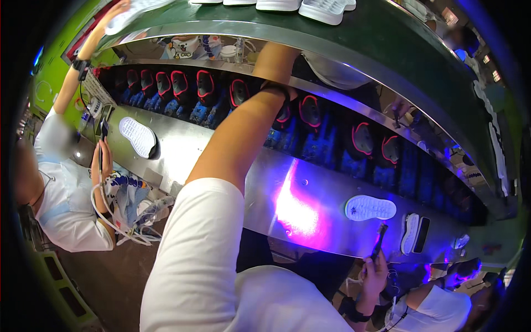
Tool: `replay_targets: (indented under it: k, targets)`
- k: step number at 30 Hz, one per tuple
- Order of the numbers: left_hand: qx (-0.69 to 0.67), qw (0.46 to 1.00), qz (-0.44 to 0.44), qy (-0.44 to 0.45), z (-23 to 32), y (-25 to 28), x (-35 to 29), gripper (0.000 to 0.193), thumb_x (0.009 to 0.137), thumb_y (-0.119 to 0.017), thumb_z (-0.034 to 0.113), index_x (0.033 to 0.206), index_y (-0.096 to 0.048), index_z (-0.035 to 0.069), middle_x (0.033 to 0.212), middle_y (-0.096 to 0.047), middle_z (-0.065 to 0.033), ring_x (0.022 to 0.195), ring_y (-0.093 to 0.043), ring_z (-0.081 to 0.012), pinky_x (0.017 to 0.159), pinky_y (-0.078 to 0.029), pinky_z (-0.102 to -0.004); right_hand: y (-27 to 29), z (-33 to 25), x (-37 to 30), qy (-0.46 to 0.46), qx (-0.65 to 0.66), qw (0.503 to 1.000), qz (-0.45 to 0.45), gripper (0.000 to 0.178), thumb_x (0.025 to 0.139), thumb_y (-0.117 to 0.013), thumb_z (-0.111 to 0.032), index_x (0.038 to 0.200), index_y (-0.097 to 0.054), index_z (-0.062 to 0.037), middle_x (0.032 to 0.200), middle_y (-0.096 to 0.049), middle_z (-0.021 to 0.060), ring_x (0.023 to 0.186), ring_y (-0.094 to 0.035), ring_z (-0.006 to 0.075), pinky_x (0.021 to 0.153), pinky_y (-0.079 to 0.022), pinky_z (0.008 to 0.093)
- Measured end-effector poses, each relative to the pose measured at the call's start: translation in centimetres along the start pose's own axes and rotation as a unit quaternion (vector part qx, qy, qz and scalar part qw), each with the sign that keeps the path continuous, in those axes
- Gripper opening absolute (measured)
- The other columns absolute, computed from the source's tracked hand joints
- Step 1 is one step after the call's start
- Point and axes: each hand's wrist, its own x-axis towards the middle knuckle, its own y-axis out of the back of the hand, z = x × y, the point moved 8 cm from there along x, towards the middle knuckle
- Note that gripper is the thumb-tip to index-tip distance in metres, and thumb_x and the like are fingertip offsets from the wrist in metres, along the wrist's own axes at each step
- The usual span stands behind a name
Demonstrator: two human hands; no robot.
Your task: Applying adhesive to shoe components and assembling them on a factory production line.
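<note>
My left arm (235,138) reaches across to the far side of the bench, under the steel edge of the upper shelf. Past its dark wristband most of the hand is hidden, so its fingers do not show. The polished edge mirrors the arm. At the lower right my right hand (375,273) grips a slim dark brush-like tool (380,240), tip up. Just beyond that tip a white shoe sole (371,208) lies flat on the steel bench (332,177). To its right a pair of white soles (409,233) lies beside a dark flat oblong thing (422,235).
Dark shoe uppers (206,87) with red trim stand in a row in the trough behind the bench. Several white soles (323,10) lie on the green upper belt (376,33). A co-worker (77,193) reaches up at left, near another sole (137,137); another person (442,310) sits at right.
</note>
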Motion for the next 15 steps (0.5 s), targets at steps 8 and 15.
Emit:
replay_targets:
  k: [8, 15]
  targets:
    - [0.033, 0.997, 0.072, 0.011, 1.4, 6.0, -3.7, 0.04, 0.09, -0.063, 0.031, 0.126, -0.063, 0.015, 0.129, -0.063, -0.0115, 0.125, -0.056, -0.0308, 0.104, -0.044, -0.044, 1.0, -1.7, -1.1, 0.019, -0.027, 0.999, -0.003, 0.047, 0.092, -0.063, -0.001, 0.138, -0.056, 0.0007, 0.086, -0.066, 0.0014, 0.056, -0.048, 0.0025, 0.046, -0.034, 0.0176]
    - [-0.005, 0.994, 0.083, 0.066, 5.4, 2.3, 0.6, 0.044, 0.092, -0.058, 0.032, 0.134, -0.06, 0.018, 0.136, -0.061, -0.0093, 0.128, -0.056, -0.0273, 0.105, -0.047, -0.042, 4.6, 0.4, -2.2, 0.016, -0.016, 0.999, 0.04, 0.047, 0.091, -0.064, -0.002, 0.137, -0.056, 0.0005, 0.085, -0.065, 0.0014, 0.052, -0.047, 0.0029, 0.042, -0.033, 0.0192]
